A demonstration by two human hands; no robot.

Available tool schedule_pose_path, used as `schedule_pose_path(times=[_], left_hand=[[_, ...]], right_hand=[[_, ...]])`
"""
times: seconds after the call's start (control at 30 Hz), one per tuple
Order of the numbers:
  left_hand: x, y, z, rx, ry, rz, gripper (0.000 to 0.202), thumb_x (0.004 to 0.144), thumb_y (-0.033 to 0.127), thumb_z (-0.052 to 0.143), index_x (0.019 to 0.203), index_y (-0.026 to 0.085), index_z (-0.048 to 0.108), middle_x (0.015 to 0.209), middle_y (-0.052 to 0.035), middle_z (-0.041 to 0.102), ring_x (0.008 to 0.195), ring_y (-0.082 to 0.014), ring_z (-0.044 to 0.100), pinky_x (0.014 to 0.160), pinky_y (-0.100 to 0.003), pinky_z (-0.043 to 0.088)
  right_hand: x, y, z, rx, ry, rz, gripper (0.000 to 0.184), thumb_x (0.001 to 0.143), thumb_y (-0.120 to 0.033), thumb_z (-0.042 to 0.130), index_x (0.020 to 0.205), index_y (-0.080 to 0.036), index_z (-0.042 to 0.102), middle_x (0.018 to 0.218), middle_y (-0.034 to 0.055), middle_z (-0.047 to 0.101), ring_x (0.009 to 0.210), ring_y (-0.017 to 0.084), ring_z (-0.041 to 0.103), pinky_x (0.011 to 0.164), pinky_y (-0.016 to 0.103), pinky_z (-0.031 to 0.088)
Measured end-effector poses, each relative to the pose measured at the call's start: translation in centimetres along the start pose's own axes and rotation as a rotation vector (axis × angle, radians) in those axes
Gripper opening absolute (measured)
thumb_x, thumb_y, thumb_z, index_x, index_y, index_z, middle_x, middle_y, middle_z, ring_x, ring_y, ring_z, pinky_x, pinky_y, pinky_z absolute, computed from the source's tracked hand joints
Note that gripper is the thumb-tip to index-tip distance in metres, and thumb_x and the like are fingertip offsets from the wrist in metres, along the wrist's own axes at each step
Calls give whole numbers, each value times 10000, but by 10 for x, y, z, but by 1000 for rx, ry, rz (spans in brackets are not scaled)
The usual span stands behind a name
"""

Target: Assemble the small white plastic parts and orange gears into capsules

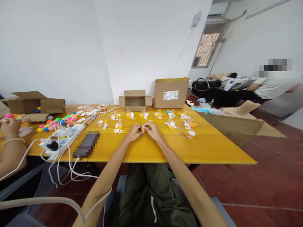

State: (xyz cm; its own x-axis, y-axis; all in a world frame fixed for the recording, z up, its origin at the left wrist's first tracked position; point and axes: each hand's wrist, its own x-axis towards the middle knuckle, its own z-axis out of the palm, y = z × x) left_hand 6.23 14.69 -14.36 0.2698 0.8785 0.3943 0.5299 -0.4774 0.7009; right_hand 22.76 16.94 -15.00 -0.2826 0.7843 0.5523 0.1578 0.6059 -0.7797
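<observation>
Both hands meet over the middle of the yellow table [151, 151]. My left hand [134, 132] is closed on the side of a small orange round part [142, 130]. From the other side, the fingers of my right hand [152, 130] are pinched at its top, where a bit of white shows; the fingers hide most of it. Around them lie small groups of white and orange plastic pieces with clear cups, such as a white ring [116, 130] and an orange disc [171, 128]. To the right stands a clear cup with a white lid [191, 134].
At the back are a small open carton [134, 101] and a taller closed carton [170, 94]. Left of me lie a dark phone [86, 144], a power strip [63, 142] with white cables, and coloured balls [62, 122]. Another person's hand [10, 127] is at far left; someone sits [272, 86] at right.
</observation>
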Motion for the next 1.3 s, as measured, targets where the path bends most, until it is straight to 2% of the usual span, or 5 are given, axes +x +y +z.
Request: schedule_pose_path(times=[0.33, 0.97, 1.3], left_hand=[[-1, 3, 0, 44, -19, -15, 84, 792, 254, 711, 784, 199, 647, 848, -22, 585, 901, -213, 550, 916, -369, 452], [0, -7, 1, 44, 4, 46, 99, 800, 296, 719, 817, 209, 676, 846, -23, 607, 882, -210, 559, 900, -356, 469], [0, -3, 1, -13, 8, 6, 90, 785, 268, 728, 809, 202, 671, 847, -23, 600, 906, -216, 564, 918, -363, 461]], right_hand=[[-1, -2, -2, 10, -10, 4, 135, 814, -323, 633, 720, -229, 653, 729, 6, 711, 721, 172, 635, 708, 283, 500], [-2, -6, -1, 67, -14, 29, 117, 792, -317, 613, 714, -231, 629, 724, 4, 705, 706, 171, 644, 717, 297, 510], [-2, 2, -1, 34, 61, 60, 187, 810, -410, 621, 764, -232, 659, 777, 8, 705, 762, 183, 651, 774, 325, 536]])
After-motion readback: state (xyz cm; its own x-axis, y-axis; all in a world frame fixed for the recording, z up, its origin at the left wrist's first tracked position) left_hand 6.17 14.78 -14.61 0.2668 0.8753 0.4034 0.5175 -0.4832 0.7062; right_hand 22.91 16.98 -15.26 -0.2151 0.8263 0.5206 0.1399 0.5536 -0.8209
